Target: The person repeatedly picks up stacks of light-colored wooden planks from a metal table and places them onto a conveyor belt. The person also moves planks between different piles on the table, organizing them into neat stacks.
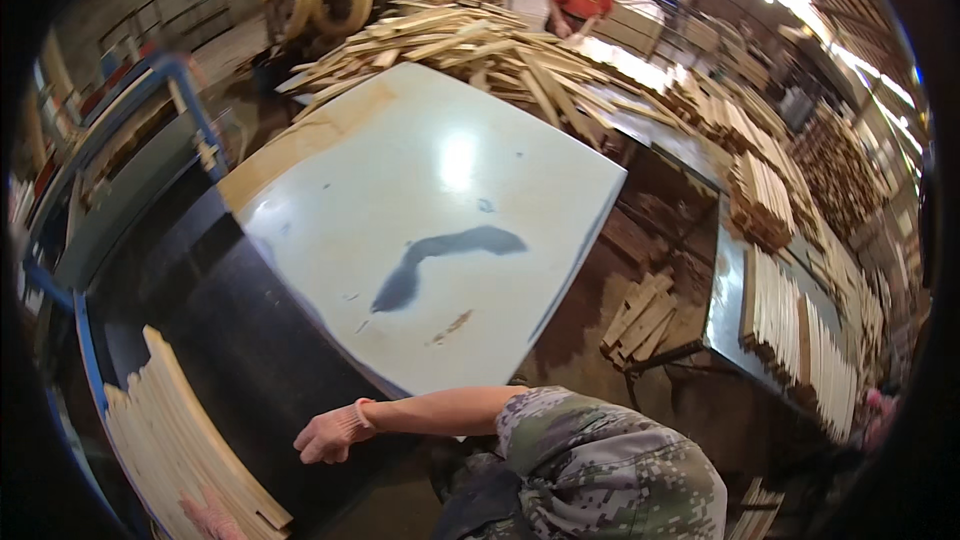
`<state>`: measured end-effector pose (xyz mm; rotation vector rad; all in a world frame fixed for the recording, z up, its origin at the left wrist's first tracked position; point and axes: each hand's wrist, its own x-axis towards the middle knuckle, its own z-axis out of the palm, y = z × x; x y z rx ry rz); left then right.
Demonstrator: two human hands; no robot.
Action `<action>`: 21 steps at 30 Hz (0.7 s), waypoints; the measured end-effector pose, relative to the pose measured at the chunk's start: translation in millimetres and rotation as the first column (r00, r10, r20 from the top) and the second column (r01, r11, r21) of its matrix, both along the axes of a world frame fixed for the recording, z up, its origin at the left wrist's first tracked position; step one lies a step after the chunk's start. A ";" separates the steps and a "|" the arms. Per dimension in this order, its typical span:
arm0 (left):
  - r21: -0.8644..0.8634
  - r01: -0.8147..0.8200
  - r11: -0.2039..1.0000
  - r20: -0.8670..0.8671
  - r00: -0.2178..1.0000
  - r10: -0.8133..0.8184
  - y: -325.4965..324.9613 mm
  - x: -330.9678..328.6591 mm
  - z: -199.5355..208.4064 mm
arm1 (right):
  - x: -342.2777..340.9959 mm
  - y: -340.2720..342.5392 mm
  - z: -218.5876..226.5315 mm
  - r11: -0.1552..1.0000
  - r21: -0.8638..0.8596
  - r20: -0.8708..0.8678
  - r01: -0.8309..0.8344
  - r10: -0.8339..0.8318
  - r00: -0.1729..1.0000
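My left hand (212, 516), in a pale pinkish knit glove, lies on a row of light wooden strips (185, 430) at the lower left. Its fingers look stretched out over the wood, and the lower edge cuts off the wrist. The strips lie side by side, lengthwise, on a black belt-like surface (240, 325). To the right of them, my right hand (332, 435), gloved the same way, hangs over that dark surface. Its fingers are curled in, with no object showing in them. The right arm reaches across from a camouflage sleeve.
A pale worn tabletop (430, 190) stands ahead, with a heap of loose slats (470, 40) behind it. Blue machine framing (190, 110) rises at left. Stacked strips (800, 340) cover a metal table at right. A person in red (582, 0) works at the back.
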<state>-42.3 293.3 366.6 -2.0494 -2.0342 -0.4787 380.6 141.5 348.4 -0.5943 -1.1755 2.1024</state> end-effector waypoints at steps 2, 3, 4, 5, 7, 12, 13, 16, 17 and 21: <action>-0.046 0.133 0.990 0.206 0.971 -0.121 -26.4 87.2 38.9 | 56.0 -53.1 17.2 0.985 -0.150 -0.180 0.083 -0.109 0.977; -0.127 0.278 0.952 0.372 0.903 -0.214 -35.3 131.7 55.4 | 82.7 -81.8 30.2 0.972 -0.177 -0.256 0.152 -0.195 0.947; -0.180 0.381 0.907 0.521 0.819 -0.240 -54.7 158.8 77.1 | 101.0 -101.3 42.5 0.966 -0.194 -0.336 0.169 -0.227 0.914; -0.212 0.490 0.845 0.654 0.714 -0.250 -73.1 186.4 98.2 | 120.8 -125.0 52.1 0.949 -0.175 -0.308 0.262 -0.305 0.901; -0.222 0.731 0.646 0.869 0.449 -0.209 -103.6 245.8 119.9 | 162.9 -188.0 71.1 0.839 -0.164 -0.225 0.519 -0.544 0.808; 0.077 0.981 0.176 0.996 -0.068 -0.057 -221.2 455.4 57.1 | 261.9 -382.5 21.1 0.547 -0.278 -0.308 0.790 -0.829 0.466; 0.066 0.998 0.024 0.998 -0.067 0.013 -259.3 492.1 52.9 | 276.9 -425.8 -4.2 0.511 -0.306 -0.352 0.803 -0.845 0.404; -0.100 0.939 -0.330 0.992 0.120 0.041 -380.3 584.3 42.1 | 286.6 -572.3 -59.2 0.153 -0.519 -0.188 0.841 -0.980 0.062; -0.183 0.882 -0.435 0.978 0.210 0.014 -420.1 612.8 32.7 | 283.8 -622.4 -97.9 0.064 -0.562 -0.179 0.825 -0.983 -0.046; -0.398 0.661 -0.636 0.905 0.398 -0.153 -530.3 698.6 -44.1 | 222.9 -777.9 -211.9 -0.519 0.081 0.985 0.851 -0.090 -0.149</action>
